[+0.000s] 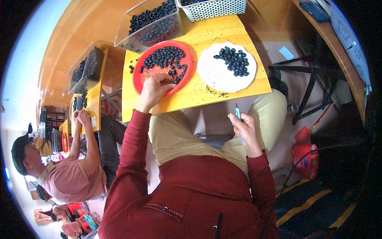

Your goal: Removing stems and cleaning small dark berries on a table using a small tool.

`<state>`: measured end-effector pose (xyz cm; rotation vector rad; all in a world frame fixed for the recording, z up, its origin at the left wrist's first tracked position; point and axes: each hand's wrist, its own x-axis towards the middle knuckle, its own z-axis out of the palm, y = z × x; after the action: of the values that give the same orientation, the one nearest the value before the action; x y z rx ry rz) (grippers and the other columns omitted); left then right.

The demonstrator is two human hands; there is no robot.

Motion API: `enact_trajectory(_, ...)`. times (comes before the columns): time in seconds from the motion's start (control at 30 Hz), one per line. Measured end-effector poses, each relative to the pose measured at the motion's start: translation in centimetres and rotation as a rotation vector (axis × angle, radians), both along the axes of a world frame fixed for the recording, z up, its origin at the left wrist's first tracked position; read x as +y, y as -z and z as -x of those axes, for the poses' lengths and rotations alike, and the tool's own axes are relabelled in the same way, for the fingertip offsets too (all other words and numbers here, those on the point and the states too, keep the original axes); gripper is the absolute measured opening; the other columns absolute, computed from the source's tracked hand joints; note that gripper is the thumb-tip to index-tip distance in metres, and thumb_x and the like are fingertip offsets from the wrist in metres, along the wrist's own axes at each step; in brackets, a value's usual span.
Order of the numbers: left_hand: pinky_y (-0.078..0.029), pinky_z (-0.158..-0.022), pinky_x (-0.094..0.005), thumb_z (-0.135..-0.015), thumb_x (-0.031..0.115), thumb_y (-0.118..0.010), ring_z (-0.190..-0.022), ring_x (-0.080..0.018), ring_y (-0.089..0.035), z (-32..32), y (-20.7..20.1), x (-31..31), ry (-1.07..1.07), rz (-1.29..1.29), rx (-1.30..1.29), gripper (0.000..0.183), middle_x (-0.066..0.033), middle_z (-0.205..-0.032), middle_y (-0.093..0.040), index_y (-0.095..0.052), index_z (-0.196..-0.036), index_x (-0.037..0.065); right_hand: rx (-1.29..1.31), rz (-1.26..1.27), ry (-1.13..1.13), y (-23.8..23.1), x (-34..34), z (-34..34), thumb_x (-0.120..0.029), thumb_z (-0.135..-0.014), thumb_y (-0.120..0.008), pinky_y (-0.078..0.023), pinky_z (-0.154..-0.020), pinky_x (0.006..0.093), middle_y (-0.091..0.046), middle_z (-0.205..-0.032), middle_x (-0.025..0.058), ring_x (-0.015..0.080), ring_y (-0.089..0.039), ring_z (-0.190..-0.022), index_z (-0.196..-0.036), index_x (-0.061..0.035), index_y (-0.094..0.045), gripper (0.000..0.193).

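Observation:
My left hand (156, 89) reaches over the near part of a red plate (187, 53), its thumb and fingers pressed together beside the berries. Whatever lies between the fingertips, if anything, is hidden. Dark blue-black round berries (164, 56), which look like blueberries, cover much of that plate. Over my lap, my right hand (246, 129) grips a slim knife (238, 112) with a light-blue handle, blade pointing up and away from me. To the right of the red plate, a white plate (211, 73) carries a smaller heap of similar berries (234, 61).
Dark crumbs (217, 92) litter the yellow tabletop (191, 101). Behind the plates stand a clear bin (123, 34) of berries and a white perforated basket (215, 10). At left, another person (75, 171) works at a neighbouring table. A red bag (305, 159) sits on the floor at right.

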<state>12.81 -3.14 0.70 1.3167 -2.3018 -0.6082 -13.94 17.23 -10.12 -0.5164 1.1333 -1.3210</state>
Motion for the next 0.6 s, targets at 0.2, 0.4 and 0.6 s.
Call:
enact_trajectory(0.2,-0.055,-0.073,-0.0335,-0.077,0.016,-0.078,-0.079,-0.0241,-0.071,1.1,-0.1,-0.6,0.03,0.077,-0.107,0.028,-0.0144,-0.09,-0.072,-0.071,-0.099,0.0,0.029,-0.001,-0.002,0.1,-0.6,-0.3,-0.018,-0.093,-0.068,-0.023,-0.038,0.019,-0.044,-0.06,-0.0097,-0.0009,-0.034,-0.043,-0.083,-0.0073,-0.063,0.015)
enact_trajectory(0.4,-0.054,-0.072,-0.036,-0.077,0.018,-0.078,-0.077,-0.0272,-0.07,1.1,0.9,-1.7,0.066,0.191,-0.072,0.029,-0.0147,-0.089,-0.072,-0.072,-0.099,0.001,0.025,-0.011,-0.03,0.4,-0.9,-0.3,-0.02,-0.093,-0.069,-0.023,-0.038,0.019,-0.044,-0.059,-0.01,-0.0008,-0.034,-0.043,-0.081,-0.0087,-0.062,0.017)
enact_trajectory(0.6,-0.054,-0.07,-0.0371,-0.078,0.019,-0.077,-0.076,-0.0273,-0.069,1.3,1.3,-1.9,0.024,0.164,-0.112,0.027,-0.0146,-0.089,-0.071,-0.072,-0.098,0.001,0.052,-0.022,-0.052,0.7,-1.3,-0.6,-0.02,-0.093,-0.069,-0.023,-0.038,0.019,-0.045,-0.06,-0.0095,-0.001,-0.034,-0.043,-0.083,-0.0079,-0.064,0.016)
